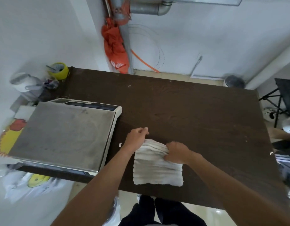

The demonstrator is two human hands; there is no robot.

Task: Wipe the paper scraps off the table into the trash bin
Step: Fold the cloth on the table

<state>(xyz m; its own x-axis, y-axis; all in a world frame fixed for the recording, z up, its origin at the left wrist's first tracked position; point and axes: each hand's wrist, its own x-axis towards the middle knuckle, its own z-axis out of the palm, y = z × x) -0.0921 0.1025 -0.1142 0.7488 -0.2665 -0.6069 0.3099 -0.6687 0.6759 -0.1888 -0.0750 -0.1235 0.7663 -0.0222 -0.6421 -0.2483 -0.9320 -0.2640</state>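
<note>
A folded white ribbed cloth [157,170] lies on the dark brown table [198,111] near its front edge. My left hand [137,138] pinches the cloth's far left corner. My right hand [177,152] grips the cloth's far edge, bunching it. A small white paper scrap [120,144] lies just left of my left wrist. More tiny scraps sit near the far edge [129,86] and at the right edge [271,153]. A round bin [235,81] stands on the floor beyond the table's far right corner.
A large digital scale [62,134] with a steel platter fills the table's left part. A yellow tape roll [59,70] and a white kettle [25,82] stand at the far left corner. An orange umbrella [115,48] leans on the wall. A folding chair [283,98] is at right.
</note>
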